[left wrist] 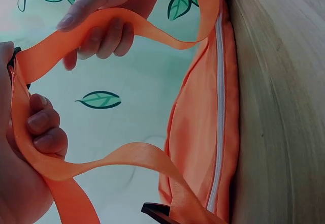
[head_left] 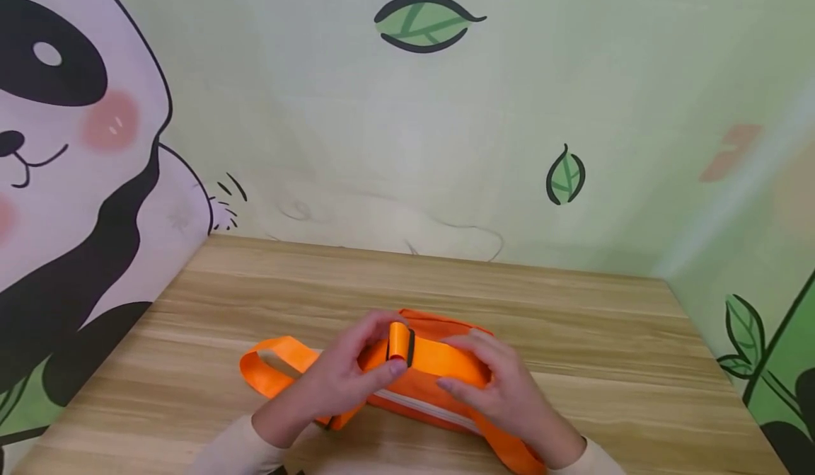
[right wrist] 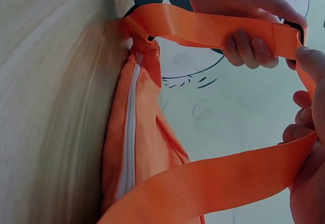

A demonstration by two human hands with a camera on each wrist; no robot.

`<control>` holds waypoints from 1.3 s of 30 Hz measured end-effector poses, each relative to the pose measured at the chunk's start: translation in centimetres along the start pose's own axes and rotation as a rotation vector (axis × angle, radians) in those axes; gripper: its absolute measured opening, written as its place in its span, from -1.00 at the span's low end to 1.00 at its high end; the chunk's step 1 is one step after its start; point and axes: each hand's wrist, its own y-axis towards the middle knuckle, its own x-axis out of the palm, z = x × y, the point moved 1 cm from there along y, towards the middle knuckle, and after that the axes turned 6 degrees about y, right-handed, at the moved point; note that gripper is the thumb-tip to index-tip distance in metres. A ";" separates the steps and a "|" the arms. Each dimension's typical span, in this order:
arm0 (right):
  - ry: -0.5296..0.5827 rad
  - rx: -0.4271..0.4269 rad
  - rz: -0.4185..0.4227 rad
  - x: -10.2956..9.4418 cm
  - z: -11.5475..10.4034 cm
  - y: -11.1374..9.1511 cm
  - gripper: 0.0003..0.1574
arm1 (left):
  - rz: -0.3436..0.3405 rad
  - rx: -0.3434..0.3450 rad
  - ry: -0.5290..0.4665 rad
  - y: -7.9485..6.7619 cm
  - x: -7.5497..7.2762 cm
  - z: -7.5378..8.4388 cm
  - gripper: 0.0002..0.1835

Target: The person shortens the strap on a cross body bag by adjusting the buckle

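The widest surface is the wood-grain tabletop (head_left: 573,326), and on it, close to the person, rests an orange bag (head_left: 439,325), soft-sided and longer than it is tall. Its strap (head_left: 439,357), flat webbing of a brighter orange, is raised in front of the bag, with a slack loop lying out past the left hand and another length curving down by the right wrist. The left hand (head_left: 347,362) pinches the strap, thumb on the near face and the fingers curled behind. The right hand (head_left: 503,383) holds the same strap a little further along, thumb to one side and bent fingers to the other, so neither hand is spread. A pale zipper (head_left: 426,410) runs along the bag's near side below the raised webbing. Smallest are the black fittings: a slider (head_left: 411,348) just beside the left thumb, where the strap folds over in a short loop, and a black buckle (left wrist: 155,211) lower down near the bag
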 end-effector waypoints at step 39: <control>0.009 -0.095 0.013 0.1 0.1 0.1 -0.43 | -0.061 -0.077 -0.048 -0.1 -0.3 -0.2 -0.54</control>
